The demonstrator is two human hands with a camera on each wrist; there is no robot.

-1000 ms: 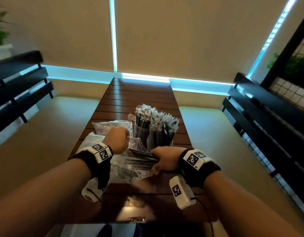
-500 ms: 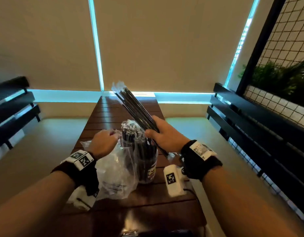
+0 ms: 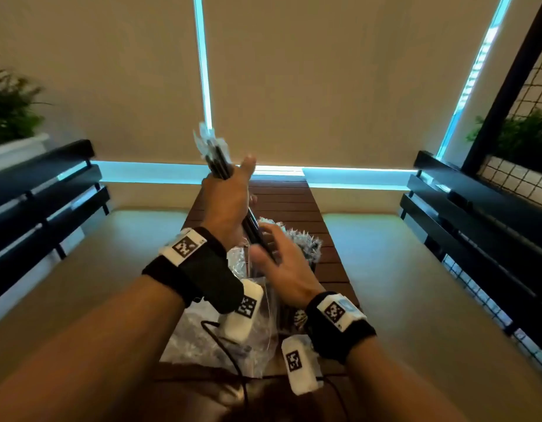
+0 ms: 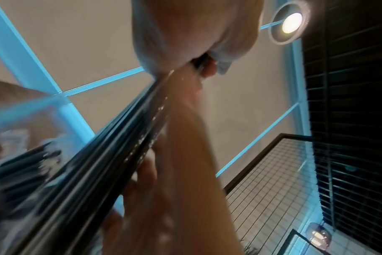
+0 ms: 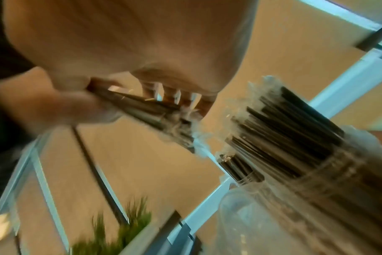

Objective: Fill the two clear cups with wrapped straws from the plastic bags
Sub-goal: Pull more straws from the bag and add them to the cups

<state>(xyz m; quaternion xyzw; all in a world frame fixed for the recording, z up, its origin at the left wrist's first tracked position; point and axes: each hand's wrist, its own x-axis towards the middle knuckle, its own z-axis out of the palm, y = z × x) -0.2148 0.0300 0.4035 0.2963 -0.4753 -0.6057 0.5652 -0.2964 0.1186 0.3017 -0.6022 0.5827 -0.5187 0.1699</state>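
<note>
A bundle of black wrapped straws (image 3: 216, 156) is held up slanted over the wooden table (image 3: 281, 196). My left hand (image 3: 230, 184) grips its upper part, index finger stretched out. My right hand (image 3: 266, 245) pinches the lower end between thumb and fingers, as the right wrist view shows on the bundle (image 5: 146, 110). Just behind the right hand stand the clear cups (image 3: 306, 248), packed with upright wrapped straws; the nearest cup (image 5: 316, 181) looks full. Crumpled clear plastic bags (image 3: 199, 339) lie under my forearms. The left wrist view is filled by the blurred bundle (image 4: 120, 146).
The table is narrow and slatted, with floor on both sides. Black slatted benches run along the left (image 3: 35, 193) and the right (image 3: 476, 208). Potted greenery (image 3: 7, 111) stands at far left, and more behind a wire grid (image 3: 522, 132) at right.
My left hand let go of the bag, rose and took the bundle's upper part. The bundle swung more upright, and my right hand slid down to its lower end.
</note>
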